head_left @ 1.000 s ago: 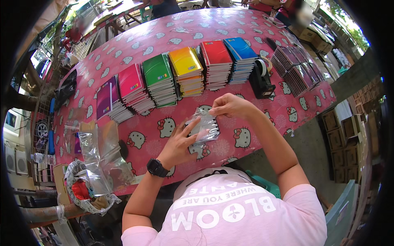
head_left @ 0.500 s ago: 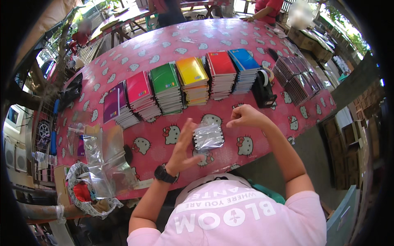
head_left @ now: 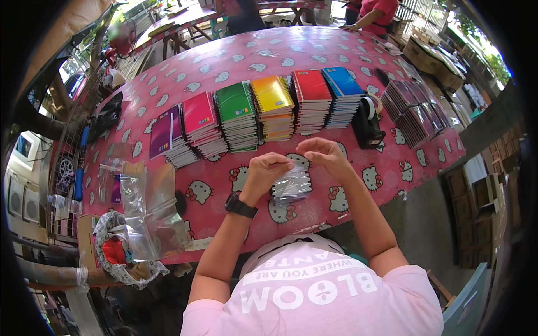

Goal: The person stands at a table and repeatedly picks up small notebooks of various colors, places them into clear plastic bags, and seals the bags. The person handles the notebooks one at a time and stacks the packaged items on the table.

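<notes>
A small bundle of spiral-bound notebooks in a clear plastic bag [head_left: 292, 187] lies on the table in front of me, its wire edges showing at the sides. My left hand [head_left: 270, 169], with a black watch on the wrist, is closed in a pinch at the bag's far left corner. Over its far right side is my right hand [head_left: 328, 158], fingers curled and thumb drawn in. What either set of fingertips grips is too small to make out. Beyond my hands stands a black tape dispenser [head_left: 368, 126].
A row of notebook stacks crosses the table: purple [head_left: 165, 134], pink [head_left: 199, 115], green [head_left: 235, 103], yellow [head_left: 273, 95], red [head_left: 311, 87] and blue [head_left: 343, 84]. Bundled packs [head_left: 416, 112] sit far right. Clear bags [head_left: 145, 196] and a cloth-lined basket [head_left: 106, 269] lie left. A person in red [head_left: 376, 14] stands across.
My left hand has gone from spread fingers to a pinch at the bag's far edge. The right hand has come in leftward, closer to the left one. The view has shifted slightly.
</notes>
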`<action>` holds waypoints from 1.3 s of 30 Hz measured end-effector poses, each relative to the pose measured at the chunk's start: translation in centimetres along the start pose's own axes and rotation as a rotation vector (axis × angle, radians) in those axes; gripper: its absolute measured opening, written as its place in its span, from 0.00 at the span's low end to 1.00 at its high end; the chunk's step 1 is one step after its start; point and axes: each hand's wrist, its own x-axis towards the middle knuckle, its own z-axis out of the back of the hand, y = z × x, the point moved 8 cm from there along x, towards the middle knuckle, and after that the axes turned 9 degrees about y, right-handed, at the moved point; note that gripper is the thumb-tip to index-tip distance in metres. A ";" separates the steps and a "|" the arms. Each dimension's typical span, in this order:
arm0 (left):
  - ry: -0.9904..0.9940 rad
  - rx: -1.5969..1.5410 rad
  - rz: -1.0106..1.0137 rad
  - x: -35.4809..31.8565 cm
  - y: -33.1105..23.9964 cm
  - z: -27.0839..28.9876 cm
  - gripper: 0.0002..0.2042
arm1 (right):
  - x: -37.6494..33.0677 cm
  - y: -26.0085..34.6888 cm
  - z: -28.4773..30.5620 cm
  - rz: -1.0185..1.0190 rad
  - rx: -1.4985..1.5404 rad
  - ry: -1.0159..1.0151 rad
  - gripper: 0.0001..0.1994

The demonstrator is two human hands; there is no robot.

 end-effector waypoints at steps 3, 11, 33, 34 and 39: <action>-0.106 0.098 -0.180 -0.1 -3.7 0.6 0.09 | -1.0 -0.6 -1.4 -0.044 -0.380 0.112 0.15; -0.089 0.464 -0.271 -5.8 -3.8 2.6 0.25 | -3.4 1.8 -1.6 0.143 -0.604 -0.165 0.10; -0.006 -0.006 0.097 -2.6 1.8 0.6 0.14 | -1.8 -3.0 -2.7 -0.131 -0.351 -0.059 0.16; 0.012 -0.085 0.150 -2.4 2.3 0.2 0.13 | -1.8 -2.9 -2.5 -0.103 -0.391 -0.077 0.16; 0.051 0.007 -0.087 -3.0 0.1 0.4 0.23 | -2.8 -0.3 -3.1 0.049 -0.561 -0.086 0.15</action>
